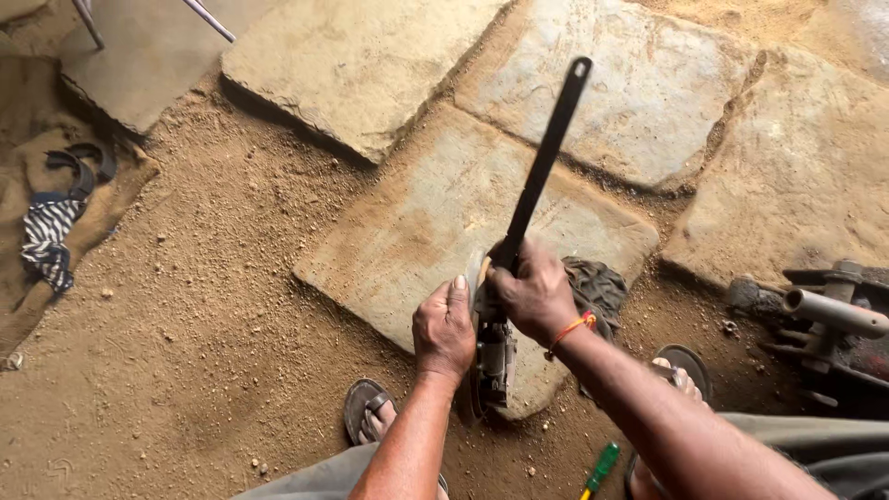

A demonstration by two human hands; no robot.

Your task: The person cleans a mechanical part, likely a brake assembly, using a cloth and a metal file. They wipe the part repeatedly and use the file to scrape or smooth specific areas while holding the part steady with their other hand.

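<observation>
My left hand [444, 326] is closed around the body of a grey angle grinder [494, 356] that stands on a flat stone slab [435, 204]. My right hand [537, 292] grips the lower end of a long black flat wrench [546, 157], which rises up and away from the grinder's head. An orange thread band circles my right wrist. The grinder's disc edge shows between my hands. My sandalled feet [369, 412] rest on the sandy ground on either side.
A dark crumpled rag [600, 287] lies on the slab behind my right hand. A green-handled screwdriver [600, 468] lies on the sand. Metal parts with a pipe [833, 315] sit at right. Striped cloth and sandals [56, 222] lie at left.
</observation>
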